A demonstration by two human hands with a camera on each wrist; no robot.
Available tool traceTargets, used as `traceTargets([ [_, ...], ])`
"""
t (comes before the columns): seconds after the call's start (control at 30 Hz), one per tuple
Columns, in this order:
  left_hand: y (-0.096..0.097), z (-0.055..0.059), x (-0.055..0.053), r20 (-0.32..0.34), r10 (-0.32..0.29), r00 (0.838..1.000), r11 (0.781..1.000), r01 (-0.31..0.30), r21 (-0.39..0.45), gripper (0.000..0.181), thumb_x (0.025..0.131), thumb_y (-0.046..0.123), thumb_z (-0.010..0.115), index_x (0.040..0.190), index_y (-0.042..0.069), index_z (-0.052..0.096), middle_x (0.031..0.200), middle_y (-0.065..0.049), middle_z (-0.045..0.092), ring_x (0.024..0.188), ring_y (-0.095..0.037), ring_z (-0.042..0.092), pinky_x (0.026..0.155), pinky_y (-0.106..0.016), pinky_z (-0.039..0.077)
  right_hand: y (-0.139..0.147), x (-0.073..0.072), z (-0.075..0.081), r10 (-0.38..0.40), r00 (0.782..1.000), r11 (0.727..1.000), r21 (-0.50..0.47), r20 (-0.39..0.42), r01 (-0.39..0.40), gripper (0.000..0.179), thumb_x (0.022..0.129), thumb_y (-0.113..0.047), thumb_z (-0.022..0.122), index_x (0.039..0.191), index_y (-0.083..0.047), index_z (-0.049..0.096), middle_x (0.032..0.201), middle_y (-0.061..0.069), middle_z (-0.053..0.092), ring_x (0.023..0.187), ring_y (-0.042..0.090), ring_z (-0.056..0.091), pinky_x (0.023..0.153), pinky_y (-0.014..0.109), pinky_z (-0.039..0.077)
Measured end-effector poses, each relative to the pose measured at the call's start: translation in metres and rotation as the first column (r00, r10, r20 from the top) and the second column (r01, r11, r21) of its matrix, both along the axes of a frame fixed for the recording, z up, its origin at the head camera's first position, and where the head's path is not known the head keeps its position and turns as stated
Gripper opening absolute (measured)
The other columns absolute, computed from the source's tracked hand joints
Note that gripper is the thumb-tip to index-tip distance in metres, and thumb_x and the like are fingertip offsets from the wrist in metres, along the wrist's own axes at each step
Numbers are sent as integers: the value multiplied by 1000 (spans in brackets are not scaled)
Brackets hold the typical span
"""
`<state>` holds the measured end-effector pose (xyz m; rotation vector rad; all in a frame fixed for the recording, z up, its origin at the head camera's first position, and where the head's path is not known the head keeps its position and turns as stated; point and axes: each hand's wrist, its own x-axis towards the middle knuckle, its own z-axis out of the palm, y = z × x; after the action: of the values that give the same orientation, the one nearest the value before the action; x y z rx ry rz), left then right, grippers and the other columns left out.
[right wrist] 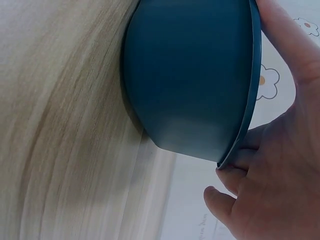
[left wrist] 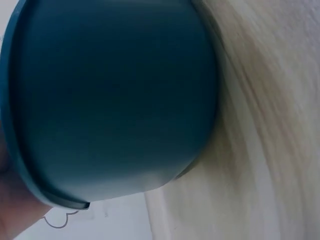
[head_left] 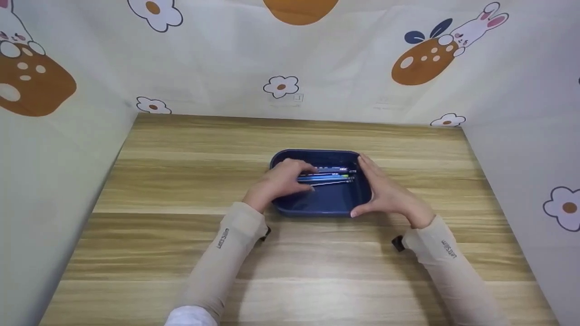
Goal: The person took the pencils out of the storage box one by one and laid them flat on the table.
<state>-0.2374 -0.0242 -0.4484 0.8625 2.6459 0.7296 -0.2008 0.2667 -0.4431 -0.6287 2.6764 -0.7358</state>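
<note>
A dark blue, round-cornered box stands on the table with no lid on it. Inside, toward the far side, lie several thin pencils, mostly blue, side by side. My left hand reaches over the box's left end, thumb and fingers spread apart about the pencils' left ends. At the right end, my right hand holds the box, its thumb at the near corner and fingers along the far one. In the right wrist view, fingertips show at the rim. The left wrist view mostly shows the box's outer wall.
The wood-grain table runs around the box on all sides. A pale cloth wall printed with flowers and rabbits rises behind it, with similar walls to the left and right.
</note>
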Motion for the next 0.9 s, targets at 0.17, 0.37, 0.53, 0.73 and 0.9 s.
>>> traceTargets([
  [0.17, 4, -5, -3, 19, -25, 1000, 1000, 25, 14, 45, 88, 29, 76, 129, 13, 67, 133, -5, 66, 128, -23, 57, 113, -40, 42, 1, -1, 0, 10, 1000, 1000, -15, -13, -10, 141, 60, -52, 91, 157, 4, 5, 167, 22, 0, 155, 40, 4, 124, 56, 14],
  [0.37, 8, -10, -8, 47, -42, 998, 999, 42, 17, 42, 87, 28, 77, 125, 11, 69, 127, -5, 69, 123, -21, 60, 109, -37, 45, 1, -1, 2, 4, 1000, 1000, -12, -8, -4, 142, 59, -52, 91, 158, 3, 4, 167, 22, -1, 155, 39, 2, 123, 56, 14],
  [0.53, 12, -13, -12, 81, -64, 995, 998, 63, 25, 38, 87, 23, 77, 123, 13, 70, 125, -3, 70, 120, -19, 61, 107, -36, 47, 1, -1, 3, 0, 1000, 1000, -14, -15, 0, 142, 59, -50, 91, 158, 3, 5, 167, 22, 0, 155, 39, 3, 124, 56, 14],
  [0.73, 15, -18, -14, 155, -68, 986, 997, 62, 40, 37, 88, 15, 76, 124, 13, 69, 126, -2, 70, 117, -16, 64, 104, -34, 50, 0, 0, 2, 0, 1000, 1000, -9, -13, 0, 142, 60, -51, 91, 158, 2, 3, 167, 21, 0, 155, 38, 3, 124, 55, 14],
  [0.9, 19, -22, -14, 148, -79, 986, 997, 75, 33, 34, 87, 9, 75, 121, 12, 70, 119, -4, 72, 109, -17, 66, 98, -33, 53, -1, 1, -1, 7, 1000, 1000, -28, -25, -8, 142, 60, -52, 91, 157, 4, 4, 166, 24, 2, 154, 41, 5, 123, 56, 15],
])
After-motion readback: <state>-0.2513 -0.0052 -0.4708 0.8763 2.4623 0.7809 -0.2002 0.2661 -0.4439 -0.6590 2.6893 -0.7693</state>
